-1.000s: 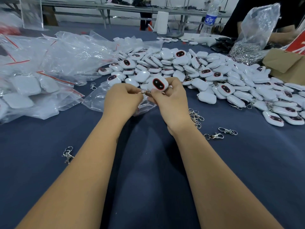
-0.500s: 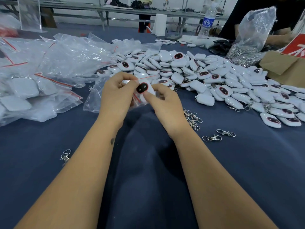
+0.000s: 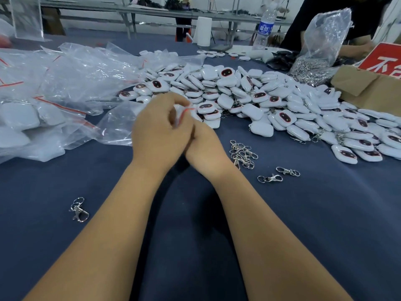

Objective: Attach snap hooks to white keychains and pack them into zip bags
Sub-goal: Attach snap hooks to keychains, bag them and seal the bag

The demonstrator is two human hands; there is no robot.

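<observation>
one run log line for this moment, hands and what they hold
step: bagging | left hand: pinches zip bag at red strip | right hand: fingers hidden behind left | loose snap hooks: on cloth

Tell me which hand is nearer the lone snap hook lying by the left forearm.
Left. The left hand is up and right of the lone snap hook; the right hand lies farther right, beyond the left.

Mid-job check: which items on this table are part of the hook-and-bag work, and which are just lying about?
Job items:
- left hand and right hand, both at the zip bag
- white keychains in a heap
- loose snap hooks
- filled zip bags
- bag of spare hooks

Lying about:
- water bottle
- cardboard box
- red sign
</observation>
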